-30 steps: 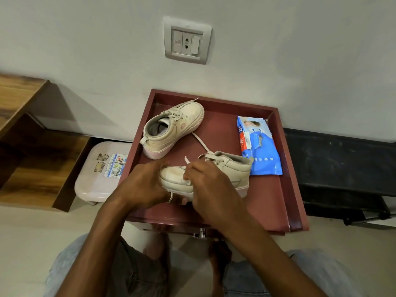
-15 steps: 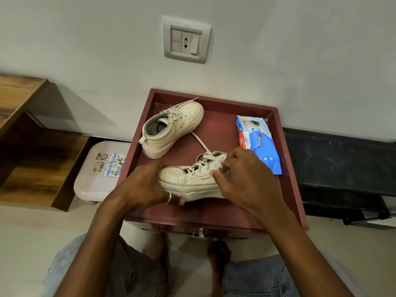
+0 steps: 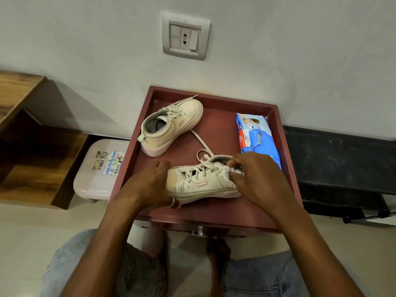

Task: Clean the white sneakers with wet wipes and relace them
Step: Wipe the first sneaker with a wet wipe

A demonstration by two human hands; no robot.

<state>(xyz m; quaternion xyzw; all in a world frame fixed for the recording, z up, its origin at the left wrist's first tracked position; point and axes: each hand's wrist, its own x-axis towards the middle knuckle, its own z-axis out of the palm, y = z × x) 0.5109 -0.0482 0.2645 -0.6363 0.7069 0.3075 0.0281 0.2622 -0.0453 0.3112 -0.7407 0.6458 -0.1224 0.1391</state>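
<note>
Left hand (image 3: 147,185): grips the near sneaker (image 3: 199,183) at the toe.
Right hand (image 3: 257,179): pinches a wipe (image 3: 228,173) against its collar.
Behind: second sneaker (image 3: 171,127), wipes pack (image 3: 257,138).

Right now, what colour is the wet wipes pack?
The wet wipes pack is mostly blue with some red and white, seen in the head view.

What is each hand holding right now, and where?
Left hand grips the near sneaker at its toe. Right hand pinches a crumpled wet wipe against the sneaker's collar.
</note>
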